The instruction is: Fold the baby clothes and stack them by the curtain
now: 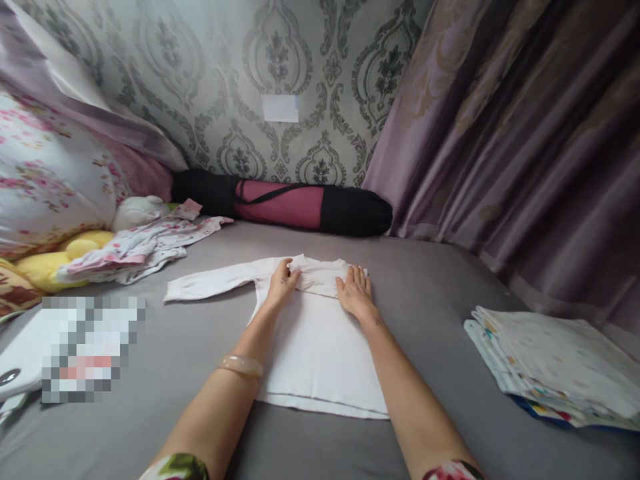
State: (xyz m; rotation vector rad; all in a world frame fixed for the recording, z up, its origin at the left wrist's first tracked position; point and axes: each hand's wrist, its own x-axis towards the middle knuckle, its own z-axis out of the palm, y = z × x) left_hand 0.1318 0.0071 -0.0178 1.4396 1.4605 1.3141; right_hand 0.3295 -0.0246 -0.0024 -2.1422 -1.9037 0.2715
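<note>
A white long-sleeved shirt (320,353) lies spread on the grey bed sheet, its collar pointing away from me. One sleeve (213,283) stretches out to the left; the other is folded across the chest. My left hand (284,283) is at the cuff end of the folded sleeve, fingers curled and thumb against the cloth, closed on it. Its fingertips are partly hidden. My right hand (356,291) rests flat on the fold at the right shoulder, fingers stretched out.
Folded cloths (555,360) are stacked at right. A black and maroon long bag (280,203) lies along the wall. To the left are crumpled printed clothes (145,247), a yellow plush (65,260), a floral pillow (45,173) and a white object (35,347) beside a blurred patch. A purple curtain (500,133) hangs at right.
</note>
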